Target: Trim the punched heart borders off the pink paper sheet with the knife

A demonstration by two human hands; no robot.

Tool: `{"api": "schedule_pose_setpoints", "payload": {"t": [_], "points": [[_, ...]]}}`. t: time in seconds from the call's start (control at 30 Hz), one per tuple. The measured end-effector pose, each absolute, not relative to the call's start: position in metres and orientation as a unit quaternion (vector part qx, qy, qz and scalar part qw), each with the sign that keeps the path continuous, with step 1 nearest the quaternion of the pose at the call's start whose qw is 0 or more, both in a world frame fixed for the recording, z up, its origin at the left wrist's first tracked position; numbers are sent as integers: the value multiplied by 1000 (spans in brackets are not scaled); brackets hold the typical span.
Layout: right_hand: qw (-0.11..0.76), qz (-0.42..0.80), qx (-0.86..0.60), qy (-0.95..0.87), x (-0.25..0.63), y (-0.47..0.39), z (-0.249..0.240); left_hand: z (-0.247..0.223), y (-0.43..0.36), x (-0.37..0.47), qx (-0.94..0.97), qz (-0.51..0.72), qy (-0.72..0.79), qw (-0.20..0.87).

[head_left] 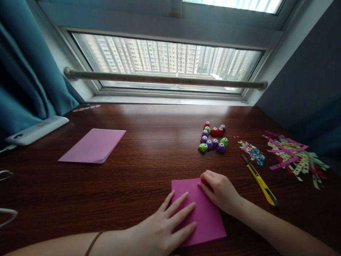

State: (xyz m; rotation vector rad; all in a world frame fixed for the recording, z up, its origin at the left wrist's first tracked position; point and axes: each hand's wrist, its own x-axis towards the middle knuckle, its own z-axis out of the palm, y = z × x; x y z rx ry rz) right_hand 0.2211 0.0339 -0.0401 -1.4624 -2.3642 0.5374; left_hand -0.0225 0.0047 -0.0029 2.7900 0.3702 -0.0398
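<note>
A bright pink sheet of paper [206,217] lies on the brown table, close in front of me. My left hand [170,224] rests flat across its left side with the fingers spread. At the paper's top right edge is my right hand [220,190], its fingers curled together and pressed on that edge. Whether the right fingers pinch the paper or only press it is partly hidden. A yellow utility knife [262,185] with its blade out lies to the right of my right hand, apart from it.
Lighter pink paper [92,147] lies at the left. Several small red, green and purple eyed pieces [209,144] stand beyond my hands. Rightward are tiny coloured bits [252,151] and a heap of cut paper strips [293,156]. A white device [39,129] sits by the curtain [34,71].
</note>
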Motion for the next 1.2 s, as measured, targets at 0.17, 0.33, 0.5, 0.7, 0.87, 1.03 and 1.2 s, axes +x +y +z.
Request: {"api": "schedule_pose_setpoints", "payload": {"t": [0.17, 0.33, 0.5, 0.7, 0.87, 1.03, 1.2], "points": [[158, 165, -510, -829, 226, 36, -37, -5, 3, -21, 967, -36, 185, 170], [163, 150, -508, -832, 233, 41, -33, -14, 0, -23, 960, -31, 211, 181], [182, 144, -499, -835, 239, 46, -36, -17, -4, -24, 954, -23, 230, 192], [211, 141, -490, -834, 243, 49, -42, -15, -7, -21, 951, -18, 243, 187], [267, 118, -460, -838, 244, 50, -41, -13, -8, -21, 957, -5, 241, 163], [302, 86, -344, -885, 237, 39, -36, -16, -9, -22, 975, 55, 195, 92], [248, 29, -197, -948, 209, 3, -28, -54, -13, -28, 964, 236, -108, 61]]}}
